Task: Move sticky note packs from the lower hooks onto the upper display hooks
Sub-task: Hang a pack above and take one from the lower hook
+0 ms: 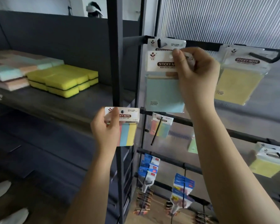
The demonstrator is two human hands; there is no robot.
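While the right hand (196, 70) is curled up at the top rail, a blue sticky note pack (164, 81) is pinched by its white header card between thumb and fingers, held just in front of another pack (166, 43) already hung on the upper hook (160, 42). Whether the blue pack's hole is on that hook cannot be told; the hook tip is seen only through the rear pack's header, and the blue pack's right edge is covered by the hand. Lower and to the left, a striped sticky note pack (127, 126) is gripped by the left hand (106, 128), thumb across the header, fingers folded behind; its pink strip is mostly hidden by the thumb and palm. It is held clear of the rack, beside the black upright post (116, 62).

Just below the blue pack, a second striped pack (161, 127) is seen hanging on a lower hook (156, 133), with the long wire slanting down in front of it. To the right, yellow packs (242, 75) are carried on another upper hook (263, 57), softened by blur. At the far right edge, more yellow packs (268, 162) are cut off by the frame. Further down, blue-carded items (149, 165) and others (183, 185) are hung in rows, but their contents are too blurred to name.

On the dark shelf (55, 101) at left, yellow sponges (63, 81) are stacked two deep beside pastel blocks (11, 70), partly cut off by the frame's left edge.
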